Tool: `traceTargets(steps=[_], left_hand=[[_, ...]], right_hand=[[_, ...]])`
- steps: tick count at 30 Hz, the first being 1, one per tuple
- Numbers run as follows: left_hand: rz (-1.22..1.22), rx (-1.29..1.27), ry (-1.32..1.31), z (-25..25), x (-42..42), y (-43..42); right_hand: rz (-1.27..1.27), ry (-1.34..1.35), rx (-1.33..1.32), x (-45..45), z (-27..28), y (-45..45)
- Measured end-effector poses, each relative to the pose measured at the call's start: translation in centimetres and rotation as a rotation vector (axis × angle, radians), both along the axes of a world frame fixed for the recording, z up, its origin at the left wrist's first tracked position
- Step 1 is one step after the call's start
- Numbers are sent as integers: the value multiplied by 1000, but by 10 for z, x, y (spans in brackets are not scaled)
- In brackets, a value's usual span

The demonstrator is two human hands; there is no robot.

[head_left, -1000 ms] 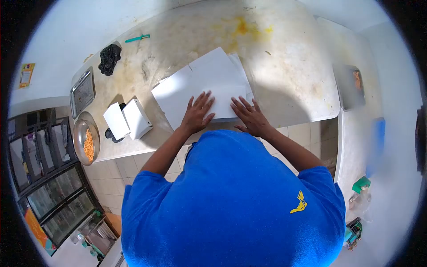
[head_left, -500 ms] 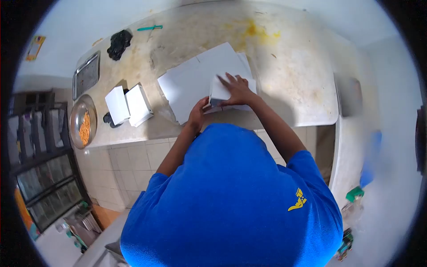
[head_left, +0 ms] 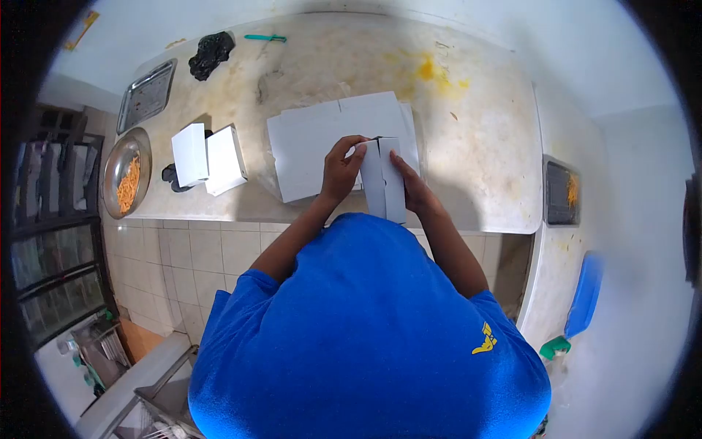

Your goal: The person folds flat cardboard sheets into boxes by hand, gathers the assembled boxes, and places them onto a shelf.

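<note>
A white cardboard box (head_left: 385, 183), partly folded, stands between my hands close to my chest, a seam showing along its near face. My left hand (head_left: 342, 168) grips its upper left edge with thumb and fingers. On the other side, my right hand (head_left: 417, 189) presses against the box's right wall, fingers along the edge. Behind the box lies a stack of flat white cardboard sheets (head_left: 307, 150) on the table. Two white boxes, one tilted (head_left: 189, 154) and one beside it (head_left: 225, 161), rest at the left.
A metal bowl of orange-brown strips (head_left: 127, 179) sits at the table's left edge, below a metal tray (head_left: 146, 95). Farther back are a black plastic bag (head_left: 212, 55) and a green-handled tool (head_left: 265, 37). Another tray (head_left: 561, 192) stands at the right, near a blue object (head_left: 583, 294).
The box has turned and come nearer my body, now held upright on both sides. My left hand has moved up to its top edge; my right hand has shifted from its top to its right side.
</note>
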State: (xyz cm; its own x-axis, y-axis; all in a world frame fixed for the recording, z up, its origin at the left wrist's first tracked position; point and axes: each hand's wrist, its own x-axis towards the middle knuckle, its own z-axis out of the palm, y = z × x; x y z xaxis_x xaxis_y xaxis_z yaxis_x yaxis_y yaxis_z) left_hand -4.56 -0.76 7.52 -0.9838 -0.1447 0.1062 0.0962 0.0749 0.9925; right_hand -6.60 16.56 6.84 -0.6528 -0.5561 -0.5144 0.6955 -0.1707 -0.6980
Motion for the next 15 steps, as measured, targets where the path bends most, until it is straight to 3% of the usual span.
traceTargets(steps=[5,15], left_hand=[[12,56,-55,-4,6,11],[-80,-114,2,-3,0,22]], right_hand=[[-101,-46,-12,11,-4,3],[-137,-124,-97,21,-12,16]])
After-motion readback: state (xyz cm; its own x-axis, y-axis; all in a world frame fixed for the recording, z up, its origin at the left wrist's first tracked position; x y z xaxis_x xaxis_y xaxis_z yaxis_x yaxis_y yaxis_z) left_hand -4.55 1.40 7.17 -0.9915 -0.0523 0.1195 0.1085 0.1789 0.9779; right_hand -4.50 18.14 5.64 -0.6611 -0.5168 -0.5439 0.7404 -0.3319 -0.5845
